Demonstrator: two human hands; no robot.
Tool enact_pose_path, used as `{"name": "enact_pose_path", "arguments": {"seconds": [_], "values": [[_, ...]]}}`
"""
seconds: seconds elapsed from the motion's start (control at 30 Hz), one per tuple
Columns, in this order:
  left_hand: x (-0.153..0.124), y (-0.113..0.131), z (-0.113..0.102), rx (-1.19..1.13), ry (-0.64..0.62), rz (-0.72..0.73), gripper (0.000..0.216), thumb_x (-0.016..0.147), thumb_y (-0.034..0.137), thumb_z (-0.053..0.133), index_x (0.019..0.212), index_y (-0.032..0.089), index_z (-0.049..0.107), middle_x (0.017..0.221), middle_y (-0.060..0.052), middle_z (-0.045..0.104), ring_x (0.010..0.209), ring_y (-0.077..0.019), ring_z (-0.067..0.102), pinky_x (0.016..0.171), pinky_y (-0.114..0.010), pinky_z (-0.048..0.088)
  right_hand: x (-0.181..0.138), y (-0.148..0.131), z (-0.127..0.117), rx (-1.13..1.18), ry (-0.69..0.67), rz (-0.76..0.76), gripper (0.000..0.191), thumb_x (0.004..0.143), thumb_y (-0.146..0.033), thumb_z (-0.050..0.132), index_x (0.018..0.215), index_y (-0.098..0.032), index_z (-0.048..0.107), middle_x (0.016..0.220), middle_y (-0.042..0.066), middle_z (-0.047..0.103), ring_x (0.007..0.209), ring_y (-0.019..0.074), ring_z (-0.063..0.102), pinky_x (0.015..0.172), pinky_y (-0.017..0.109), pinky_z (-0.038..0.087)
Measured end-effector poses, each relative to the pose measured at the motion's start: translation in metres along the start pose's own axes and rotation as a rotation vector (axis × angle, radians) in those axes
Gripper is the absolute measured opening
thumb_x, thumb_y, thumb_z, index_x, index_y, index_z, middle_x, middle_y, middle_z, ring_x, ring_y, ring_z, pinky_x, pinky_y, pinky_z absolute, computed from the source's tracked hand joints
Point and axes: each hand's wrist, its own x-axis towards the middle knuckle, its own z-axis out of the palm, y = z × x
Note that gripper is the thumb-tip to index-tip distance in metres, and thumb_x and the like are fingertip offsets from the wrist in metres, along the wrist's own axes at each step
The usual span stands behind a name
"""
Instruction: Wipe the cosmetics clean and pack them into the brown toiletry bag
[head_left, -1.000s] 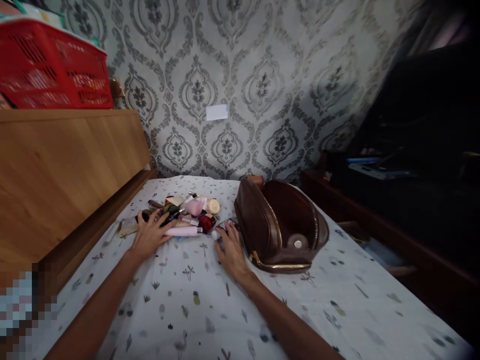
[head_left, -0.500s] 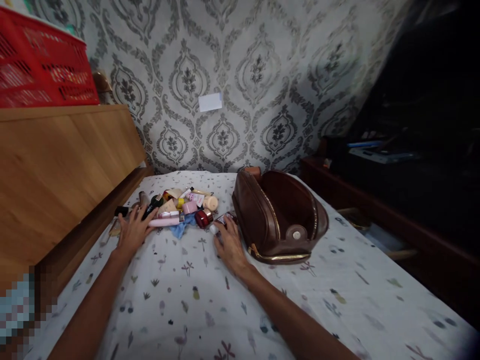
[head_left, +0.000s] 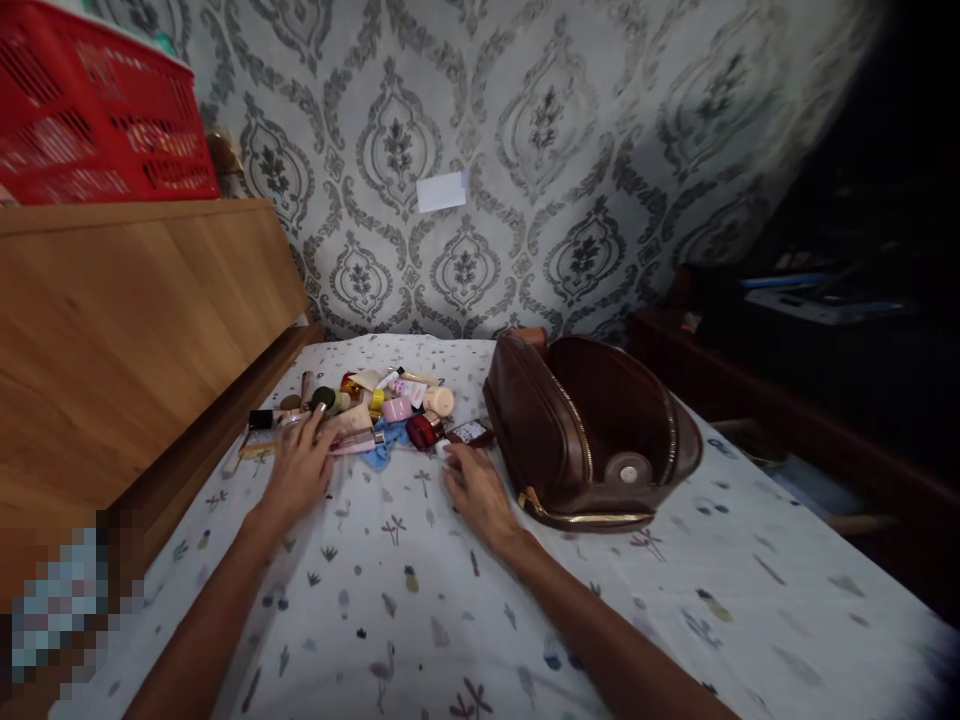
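Note:
Small cosmetics lie heaped on the patterned sheet [head_left: 420, 560]. My left hand [head_left: 300, 465] rests over the heap's near left side, palm down, fingers stretched out; what lies under it is partly hidden. Near its fingertips are a dark green jar [head_left: 323, 399] and a pink tube [head_left: 358, 443]. My right hand [head_left: 480, 495] is open at the heap's right end, fingertips beside a white-capped brown bottle [head_left: 470, 432]. A red jar [head_left: 422, 432], a pink jar [head_left: 396, 409], a cream-coloured jar [head_left: 440, 401] and a blue cloth [head_left: 376, 453] lie between the hands.
A brown toiletry bag [head_left: 540, 440] stands unzipped right of the heap. At left is a wooden headboard-like panel [head_left: 150, 310] with a red basket [head_left: 150, 130] on top. Patterned wallpaper [head_left: 465, 270] rises behind; a dark wooden edge [head_left: 810, 450] runs along the right.
My left hand has shifted rightward over the heap, uncovering items at its left end. My right hand has drawn slightly back from the brown bottle. The whole view has turned a little left.

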Motion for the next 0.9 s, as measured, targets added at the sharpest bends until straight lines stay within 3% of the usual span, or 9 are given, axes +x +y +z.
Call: {"name": "enact_pose_path", "arguments": {"seconds": [0.13,0.27,0.47,0.7,0.9], "values": [[0.002,0.023,0.008,-0.081,0.008,0.146,0.042,0.095,0.033,0.046,0.135,0.025,0.055,0.149,-0.015,0.046,0.142,-0.0321,0.034,0.114,-0.062,0.023,0.001,0.005,0.005,-0.005,-0.024,-0.047,0.046,0.085,-0.02,0.05,0.131,-0.018,0.054,0.128,0.013,0.061,0.122,0.0267,0.053,0.103,0.044,0.043],[0.012,0.027,0.016,-0.071,-0.028,0.118,0.043,0.096,0.036,0.046,0.138,0.029,0.053,0.151,-0.013,0.045,0.14,-0.0343,0.037,0.112,-0.071,0.014,0.0,0.006,0.007,-0.021,-0.078,-0.089,0.052,0.086,-0.02,0.048,0.137,-0.016,0.05,0.151,0.015,0.04,0.141,0.0275,0.035,0.112,0.048,0.035],[0.014,0.038,0.012,-0.025,-0.045,0.055,0.045,0.095,0.027,0.044,0.14,0.024,0.051,0.152,-0.017,0.041,0.141,-0.037,0.034,0.109,-0.074,0.014,0.0,0.009,0.008,-0.001,-0.06,-0.109,0.046,0.086,-0.019,0.048,0.132,-0.018,0.056,0.146,0.014,0.047,0.137,0.0256,0.042,0.112,0.048,0.035],[0.025,0.077,0.003,-0.142,-0.007,0.087,0.038,0.093,0.028,0.045,0.126,0.016,0.061,0.144,-0.016,0.051,0.139,-0.0319,0.037,0.117,-0.058,0.019,0.001,0.008,0.006,0.018,-0.064,-0.09,0.039,0.086,-0.02,0.049,0.122,-0.014,0.062,0.135,0.015,0.057,0.127,0.0254,0.051,0.108,0.044,0.04],[0.06,0.098,0.027,-0.195,0.033,-0.066,0.036,0.087,0.014,0.041,0.112,0.015,0.067,0.122,-0.019,0.062,0.129,-0.0378,0.043,0.109,-0.071,0.02,0.001,0.006,0.006,0.002,-0.08,-0.059,0.036,0.086,-0.018,0.051,0.12,-0.016,0.062,0.131,0.013,0.06,0.123,0.0246,0.053,0.105,0.042,0.041]]}}
